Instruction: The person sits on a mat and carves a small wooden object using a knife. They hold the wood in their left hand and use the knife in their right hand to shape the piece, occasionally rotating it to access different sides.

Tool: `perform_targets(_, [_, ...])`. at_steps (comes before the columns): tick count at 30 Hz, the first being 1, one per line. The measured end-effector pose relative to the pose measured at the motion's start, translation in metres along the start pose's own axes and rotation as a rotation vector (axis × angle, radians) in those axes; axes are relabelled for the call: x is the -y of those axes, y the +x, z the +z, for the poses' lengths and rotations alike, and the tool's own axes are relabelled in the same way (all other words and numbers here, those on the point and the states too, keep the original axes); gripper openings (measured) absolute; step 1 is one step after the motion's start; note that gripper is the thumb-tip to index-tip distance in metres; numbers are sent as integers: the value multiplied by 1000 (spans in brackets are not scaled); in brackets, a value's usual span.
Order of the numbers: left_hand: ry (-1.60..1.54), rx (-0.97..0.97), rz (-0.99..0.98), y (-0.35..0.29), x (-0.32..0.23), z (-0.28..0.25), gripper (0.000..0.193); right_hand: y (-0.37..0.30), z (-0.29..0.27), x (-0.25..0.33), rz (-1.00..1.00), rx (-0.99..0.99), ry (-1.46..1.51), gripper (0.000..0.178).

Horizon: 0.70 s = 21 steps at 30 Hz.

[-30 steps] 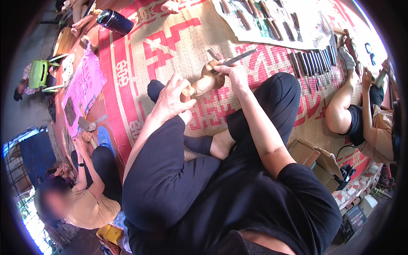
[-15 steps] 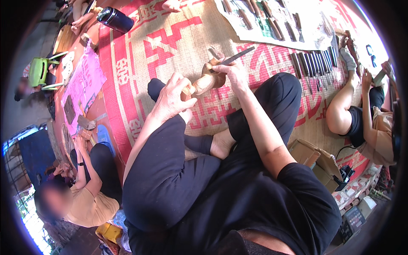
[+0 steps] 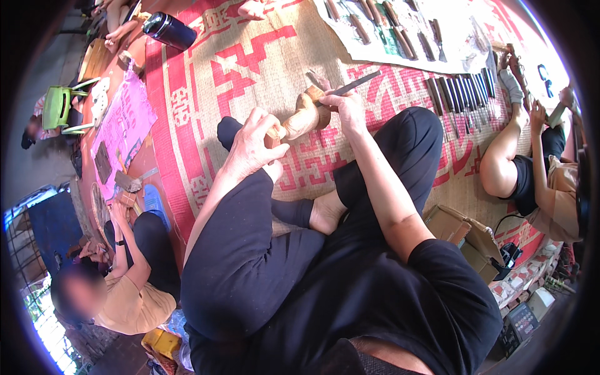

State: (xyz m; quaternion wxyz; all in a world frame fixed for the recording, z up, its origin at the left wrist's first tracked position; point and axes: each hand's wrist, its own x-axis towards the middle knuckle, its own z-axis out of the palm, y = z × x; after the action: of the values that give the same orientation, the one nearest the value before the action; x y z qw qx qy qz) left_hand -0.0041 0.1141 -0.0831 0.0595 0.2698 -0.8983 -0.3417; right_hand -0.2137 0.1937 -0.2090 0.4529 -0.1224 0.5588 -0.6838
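My left hand is closed around the near end of a curved, pale wood carving, close above my raised left knee. The carving has a rounded body and a thin, upright piece at its far end. In my right hand is a slim, dark carving tool, pinched between thumb and fingers. Its dark length slants up to the right, while its other end is at the carving's far side. My fingers and the wood hide that working end.
Several dark-handled tools lie in a row on the patterned mat, below a white sheet with more tools. A black bottle lies far left. People sit on both sides. A cardboard box stands at right.
My right hand and the dark tool have shifted slightly to the right along the carving's far end. My left hand keeps its hold in the same place.
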Motion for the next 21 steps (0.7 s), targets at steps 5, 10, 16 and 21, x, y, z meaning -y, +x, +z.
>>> perform_targets(5, [-2, -26, 4, 0, 3, 1, 35, -4, -1, 2, 8, 61, 54, 15])
perform_targets(10, [-46, -44, -28, -3, 0, 1, 34, -2, 4, 0, -118, 124, -44, 16])
perform_targets(16, [12, -24, -10, 0, 1, 0, 34, -4, -1, 3, 50, 45, 101, 15])
perform_targets(21, [-37, -72, -10, -2, 1, 2, 34, -4, 5, 1, -85, 100, -11, 17])
